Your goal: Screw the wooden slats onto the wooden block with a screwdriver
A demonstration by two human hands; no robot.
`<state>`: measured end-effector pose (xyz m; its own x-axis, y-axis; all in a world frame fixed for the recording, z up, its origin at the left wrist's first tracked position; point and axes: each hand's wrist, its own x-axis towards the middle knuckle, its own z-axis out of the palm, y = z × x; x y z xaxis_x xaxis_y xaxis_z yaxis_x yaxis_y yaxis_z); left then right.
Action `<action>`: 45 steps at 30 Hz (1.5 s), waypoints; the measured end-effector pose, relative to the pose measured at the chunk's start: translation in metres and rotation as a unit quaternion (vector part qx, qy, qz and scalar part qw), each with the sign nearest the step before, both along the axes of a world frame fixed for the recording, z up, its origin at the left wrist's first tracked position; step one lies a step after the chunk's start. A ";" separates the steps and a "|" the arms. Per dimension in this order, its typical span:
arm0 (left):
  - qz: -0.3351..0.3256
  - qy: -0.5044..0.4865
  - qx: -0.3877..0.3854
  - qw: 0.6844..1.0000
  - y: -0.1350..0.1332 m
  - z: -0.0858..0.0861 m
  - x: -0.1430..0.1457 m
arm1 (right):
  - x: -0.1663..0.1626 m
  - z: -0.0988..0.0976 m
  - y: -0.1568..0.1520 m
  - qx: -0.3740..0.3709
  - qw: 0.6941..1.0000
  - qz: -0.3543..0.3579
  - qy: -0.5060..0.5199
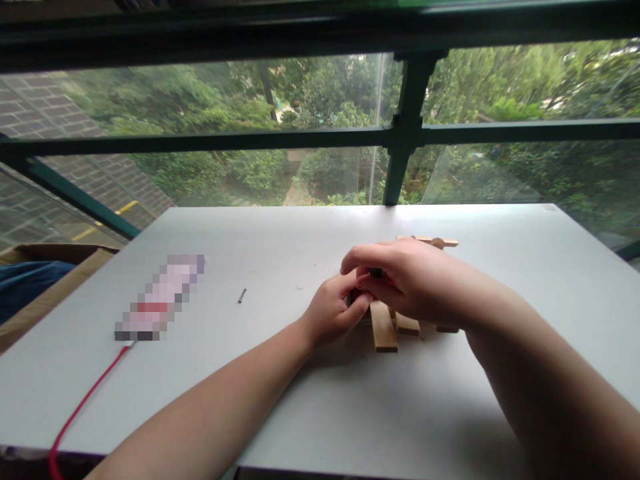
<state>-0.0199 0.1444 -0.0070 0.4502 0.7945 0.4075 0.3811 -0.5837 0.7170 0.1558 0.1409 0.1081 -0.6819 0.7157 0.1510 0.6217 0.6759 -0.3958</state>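
Observation:
A small assembly of light wooden slats (384,330) lies on the white table, largely covered by my hands. My left hand (333,305) is closed at its left end, thumb and fingers pressed together around a part of it. Over the slats arches my right hand (400,273), its fingers curled in a pinch beside the left fingertips. A bit of something dark (377,272) shows between the right fingers; its kind is hidden. Beyond the right hand, a thin wooden strip and a rounded wooden piece (437,243) stick out.
A metal screw or bolt (242,296) lies on the white table (260,247) left of my hands. Farther left is a blurred-out flat device with a red cable (85,393). A cardboard box (95,260) holding blue cloth stands beside the table. Green-framed windows rise behind.

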 end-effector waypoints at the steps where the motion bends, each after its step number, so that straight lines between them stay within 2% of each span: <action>1: 0.002 0.003 0.002 1.000 0.000 0.000 0.000 | 0.000 0.000 -0.001 -0.007 1.000 0.013 0.000; 13: -0.013 -0.019 -0.032 0.999 0.001 -0.001 0.001 | 0.006 0.005 -0.006 -0.037 0.999 0.013 -0.001; 33: -0.014 -0.025 -0.046 0.999 0.000 -0.001 0.002 | 0.003 0.003 -0.005 -0.028 1.000 0.003 0.011; 39: 0.005 -0.019 -0.034 0.999 0.000 -0.003 0.001 | 0.001 0.004 -0.005 -0.020 1.000 0.006 0.009; 45: 0.041 0.009 0.002 0.999 -0.001 0.003 -0.001 | -0.006 0.008 -0.006 -0.023 1.000 -0.006 0.009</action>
